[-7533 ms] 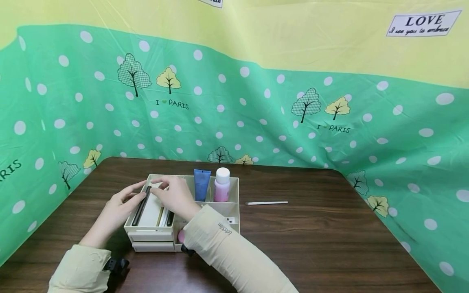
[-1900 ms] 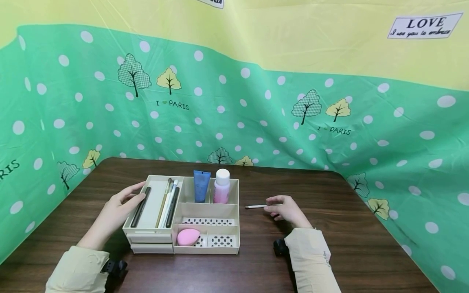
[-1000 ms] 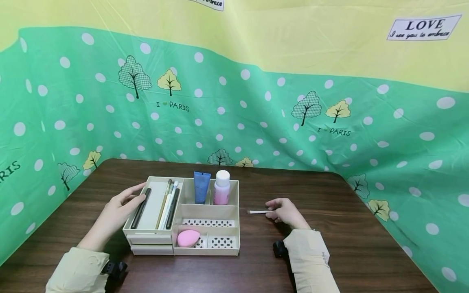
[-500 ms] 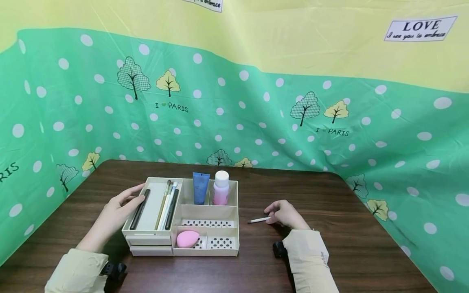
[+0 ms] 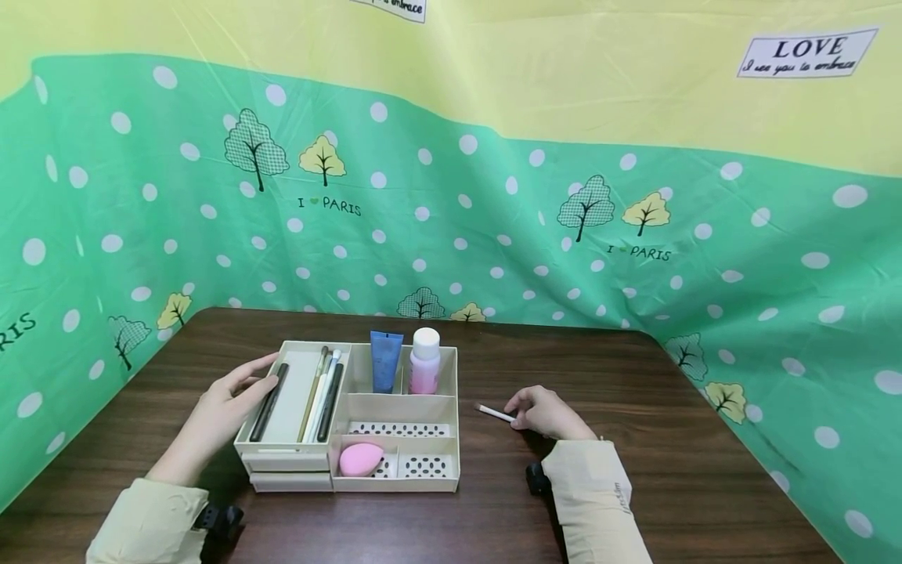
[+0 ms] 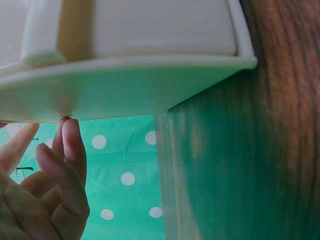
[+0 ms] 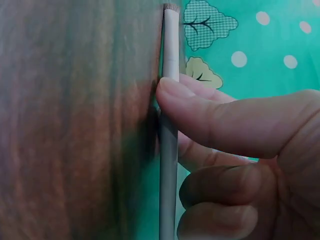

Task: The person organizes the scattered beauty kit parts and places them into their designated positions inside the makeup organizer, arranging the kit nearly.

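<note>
My right hand [image 5: 551, 413] pinches a slim white makeup brush [image 5: 496, 413] between thumb and fingers, to the right of the organizer. In the right wrist view the short, flat brown bristles [image 7: 171, 7] point away from the hand, and the thumb [image 7: 200, 107] lies across the handle. My left hand [image 5: 221, 413] rests against the left side of the cream makeup organizer [image 5: 395, 406]. In the left wrist view its fingertips [image 6: 70, 125] touch the organizer's outer wall. Just inside that side lies a black stick [image 5: 270, 403].
The organizer's left tray also holds several brushes [image 5: 320, 395]. A blue tube [image 5: 386, 362] and a pink bottle with a white cap [image 5: 425, 362] stand in the back compartments. A pink makeup sponge [image 5: 361, 460] sits in front. A patterned cloth [image 5: 451, 196] hangs behind the table [image 5: 634, 376].
My right hand has left the brush tray, picked up the white brush from the table and drawn it nearer. The bristle end has since swung away from me. The left hand stays at the organizer.
</note>
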{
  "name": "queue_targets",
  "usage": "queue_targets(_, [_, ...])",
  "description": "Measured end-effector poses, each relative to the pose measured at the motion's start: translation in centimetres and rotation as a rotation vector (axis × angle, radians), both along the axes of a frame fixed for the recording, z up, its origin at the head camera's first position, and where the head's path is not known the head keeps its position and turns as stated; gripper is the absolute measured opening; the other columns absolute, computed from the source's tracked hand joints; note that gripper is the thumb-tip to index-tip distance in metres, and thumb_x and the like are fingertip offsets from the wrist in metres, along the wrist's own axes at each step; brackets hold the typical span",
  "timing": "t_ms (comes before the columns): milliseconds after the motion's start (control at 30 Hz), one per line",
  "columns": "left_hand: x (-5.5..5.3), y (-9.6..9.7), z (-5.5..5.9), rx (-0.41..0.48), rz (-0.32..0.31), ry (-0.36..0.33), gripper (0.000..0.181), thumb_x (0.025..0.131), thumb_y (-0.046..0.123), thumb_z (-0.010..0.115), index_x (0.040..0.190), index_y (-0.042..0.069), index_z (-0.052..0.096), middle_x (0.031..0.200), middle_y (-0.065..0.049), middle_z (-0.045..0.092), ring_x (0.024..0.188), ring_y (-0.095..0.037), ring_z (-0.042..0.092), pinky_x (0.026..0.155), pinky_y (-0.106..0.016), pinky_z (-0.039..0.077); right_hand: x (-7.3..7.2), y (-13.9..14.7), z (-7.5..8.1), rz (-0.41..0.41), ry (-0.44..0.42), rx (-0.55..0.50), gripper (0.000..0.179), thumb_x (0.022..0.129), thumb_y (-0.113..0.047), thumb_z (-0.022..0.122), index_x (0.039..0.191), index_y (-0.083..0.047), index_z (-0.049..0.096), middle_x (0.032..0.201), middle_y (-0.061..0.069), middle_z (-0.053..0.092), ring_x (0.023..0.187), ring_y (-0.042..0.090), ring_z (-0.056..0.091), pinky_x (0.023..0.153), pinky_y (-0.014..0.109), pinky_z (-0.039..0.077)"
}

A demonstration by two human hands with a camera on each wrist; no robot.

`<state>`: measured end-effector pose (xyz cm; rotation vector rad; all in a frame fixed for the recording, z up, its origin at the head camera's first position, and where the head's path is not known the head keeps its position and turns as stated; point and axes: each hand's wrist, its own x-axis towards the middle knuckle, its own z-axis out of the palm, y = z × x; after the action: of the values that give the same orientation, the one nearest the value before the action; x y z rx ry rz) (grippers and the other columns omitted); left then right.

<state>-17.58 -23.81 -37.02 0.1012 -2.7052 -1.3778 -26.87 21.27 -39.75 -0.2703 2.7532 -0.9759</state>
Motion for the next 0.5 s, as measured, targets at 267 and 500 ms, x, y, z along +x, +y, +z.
queue_targets(267, [0.0, -0.1, -0.2, -0.011, -0.009, 0.048, 0.056, 0.104, 0.038, 0.048, 0.151, 0.010, 0.041, 0.137, -0.030, 0.053, 0.123, -0.043, 0.052, 0.096, -0.054, 0.041, 0.2, -0.5, 0.7, 0.067, 0.028, 0.069, 0.020, 0.087, 0.004, 0.066, 0.105, -0.004, 0.070, 0.078, 0.005, 0.067, 0.066, 0.017, 0.050, 0.065, 0.029, 0.040])
queue_targets(500, [0.0, -0.1, -0.2, -0.017, -0.012, 0.053, 0.056, 0.103, 0.039, 0.049, 0.151, 0.011, 0.042, 0.135, -0.030, 0.055, 0.122, -0.042, 0.053, 0.095, -0.052, 0.042, 0.5, -0.5, 1.1, 0.080, 0.060, 0.034, 0.016, 0.092, 0.002, 0.060, 0.107, -0.002, 0.061, 0.081, 0.006, 0.063, 0.069, 0.017, 0.055, 0.065, 0.031, 0.043])
